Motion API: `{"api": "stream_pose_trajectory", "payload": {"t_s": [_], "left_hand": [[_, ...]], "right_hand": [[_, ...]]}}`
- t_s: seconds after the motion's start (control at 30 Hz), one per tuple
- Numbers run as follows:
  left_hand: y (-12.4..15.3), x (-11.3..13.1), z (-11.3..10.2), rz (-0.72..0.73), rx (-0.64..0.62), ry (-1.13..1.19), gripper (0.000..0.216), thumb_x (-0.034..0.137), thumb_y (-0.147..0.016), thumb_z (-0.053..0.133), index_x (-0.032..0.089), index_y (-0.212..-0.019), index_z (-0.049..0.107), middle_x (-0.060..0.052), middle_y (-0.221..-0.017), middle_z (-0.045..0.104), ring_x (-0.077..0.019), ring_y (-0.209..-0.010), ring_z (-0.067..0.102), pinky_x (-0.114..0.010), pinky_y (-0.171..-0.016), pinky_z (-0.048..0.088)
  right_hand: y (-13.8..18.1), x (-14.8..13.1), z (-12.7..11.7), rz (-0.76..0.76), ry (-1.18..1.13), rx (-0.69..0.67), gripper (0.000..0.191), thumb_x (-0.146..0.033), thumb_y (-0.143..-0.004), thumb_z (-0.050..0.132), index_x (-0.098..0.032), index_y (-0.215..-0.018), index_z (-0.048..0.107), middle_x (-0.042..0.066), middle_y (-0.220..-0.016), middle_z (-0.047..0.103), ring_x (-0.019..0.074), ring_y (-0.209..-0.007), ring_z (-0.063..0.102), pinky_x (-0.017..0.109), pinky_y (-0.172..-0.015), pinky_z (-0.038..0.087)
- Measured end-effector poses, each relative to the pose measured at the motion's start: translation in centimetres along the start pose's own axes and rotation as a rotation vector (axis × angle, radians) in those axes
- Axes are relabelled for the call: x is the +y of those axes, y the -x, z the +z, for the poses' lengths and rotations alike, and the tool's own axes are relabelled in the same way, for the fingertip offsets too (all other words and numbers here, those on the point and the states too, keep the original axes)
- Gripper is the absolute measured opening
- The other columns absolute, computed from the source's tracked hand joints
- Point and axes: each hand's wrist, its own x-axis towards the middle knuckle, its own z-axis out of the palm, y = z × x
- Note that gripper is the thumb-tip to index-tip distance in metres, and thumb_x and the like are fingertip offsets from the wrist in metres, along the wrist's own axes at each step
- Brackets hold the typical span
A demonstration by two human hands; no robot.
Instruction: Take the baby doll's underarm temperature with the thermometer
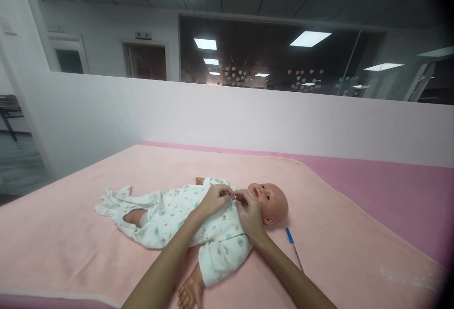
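A baby doll (pixel 276 204) lies on its back, its head to the right and its legs to the left. It wears a white romper (pixel 177 209) printed with small green and grey figures. My left hand (pixel 215 200) pinches the romper's front near the neckline, fingers bent together. Right beside it, under the doll's chin, my right hand (pixel 249 210) has its fingertips closed on the neckline too. The bit of cloth between the fingertips is mostly hidden. One bare leg (pixel 135 216) shows through an opening in the romper's lower part.
A pink blanket (pixel 81 233) covers the table, over a darker pink surface (pixel 390 195). A thin stick with a blue end (pixel 290 236) lies near the doll's head. Behind stands a low white partition (pixel 248 119), with windows beyond it.
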Motion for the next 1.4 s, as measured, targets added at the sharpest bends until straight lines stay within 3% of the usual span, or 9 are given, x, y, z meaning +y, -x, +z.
{"api": "stream_pose_trajectory", "payload": {"t_s": [0.27,0.43,0.57,0.67,0.83,0.97,1.17,1.3,1.4], "left_hand": [[0.1,0.3,0.1,0.038,-0.001,-0.042,0.028,0.008,-0.062,0.040,0.016,-0.067,0.066,-0.003,-0.073,0.061,-0.0147,-0.068,0.052,-0.025,-0.064,0.039],[0.1,0.2,0.0,-0.010,0.011,-0.001,0.019,0.013,-0.065,0.045,0.015,-0.065,0.063,-0.002,-0.070,0.059,-0.0132,-0.063,0.050,-0.024,-0.060,0.037],[0.3,0.2,-1.8,-0.103,-0.035,0.129,0.018,0.022,-0.069,0.050,0.015,-0.079,0.063,-0.002,-0.070,0.059,-0.0136,-0.066,0.051,-0.023,-0.059,0.037],[0.8,0.3,-3.8,-0.194,-0.136,0.205,0.025,0.031,-0.072,0.053,0.015,-0.089,0.062,-0.003,-0.074,0.061,-0.0140,-0.068,0.053,-0.023,-0.058,0.037],[1.9,0.2,-5.3,-0.192,-0.264,0.172,0.029,0.039,-0.072,0.058,0.015,-0.086,0.067,-0.004,-0.078,0.063,-0.0138,-0.070,0.051,-0.023,-0.060,0.036],[2.4,-0.4,-5.2,-0.193,-0.215,0.217,0.028,0.038,-0.070,0.061,0.015,-0.085,0.069,-0.004,-0.075,0.063,-0.0149,-0.071,0.052,-0.024,-0.063,0.038],[3.2,-1.1,-5.3,-0.206,-0.081,0.365,0.024,0.033,-0.061,0.070,0.014,-0.074,0.066,0.000,-0.062,0.057,-0.0109,-0.061,0.049,-0.022,-0.058,0.036],[3.4,-1.1,-5.4,-0.220,-0.058,0.398,0.026,0.036,-0.064,0.068,0.012,-0.075,0.067,-0.002,-0.063,0.058,-0.0114,-0.061,0.048,-0.022,-0.056,0.034],[3.5,-1.1,-5.2,-0.222,-0.034,0.399,0.030,0.039,-0.069,0.063,0.011,-0.079,0.067,-0.002,-0.062,0.056,-0.0103,-0.058,0.045,-0.022,-0.053,0.031]], "right_hand": [[0.1,0.3,0.3,-0.001,0.028,0.050,0.022,-0.008,-0.074,0.042,-0.020,-0.083,0.059,0.007,-0.095,0.050,0.0166,-0.080,0.054,0.030,-0.065,0.051],[0.2,0.4,0.3,-0.123,0.212,0.047,0.025,-0.007,-0.077,0.038,-0.020,-0.085,0.058,0.007,-0.095,0.050,0.0197,-0.089,0.051,0.035,-0.075,0.046],[0.6,0.4,0.3,-0.211,0.330,-0.015,0.031,-0.004,-0.077,0.034,-0.020,-0.090,0.056,0.005,-0.086,0.055,0.0193,-0.084,0.050,0.034,-0.074,0.043],[0.8,0.4,0.4,-0.253,0.420,-0.048,0.028,-0.006,-0.078,0.035,-0.020,-0.091,0.056,0.005,-0.082,0.057,0.0199,-0.080,0.051,0.035,-0.072,0.041],[0.8,-0.3,0.3,-0.281,0.493,-0.066,0.021,-0.011,-0.079,0.040,-0.019,-0.090,0.056,0.006,-0.083,0.059,0.0209,-0.081,0.051,0.035,-0.073,0.040],[0.4,-1.2,0.3,-0.331,0.442,-0.099,0.021,-0.013,-0.079,0.042,-0.021,-0.092,0.057,0.006,-0.093,0.060,0.0215,-0.089,0.051,0.037,-0.080,0.038],[-1.4,-1.7,1.4,-0.365,0.355,-0.361,0.020,-0.019,-0.073,0.052,-0.020,-0.092,0.054,0.005,-0.085,0.059,0.0192,-0.078,0.050,0.032,-0.072,0.038],[-2.1,-1.1,2.2,-0.365,0.376,-0.340,0.007,-0.015,-0.070,0.051,-0.019,-0.075,0.048,0.002,-0.072,0.053,0.0165,-0.070,0.046,0.028,-0.064,0.035],[-1.7,-0.7,2.3,-0.379,0.404,-0.277,0.006,-0.015,-0.072,0.050,-0.019,-0.076,0.047,0.002,-0.073,0.052,0.0164,-0.071,0.045,0.028,-0.064,0.034]]}}
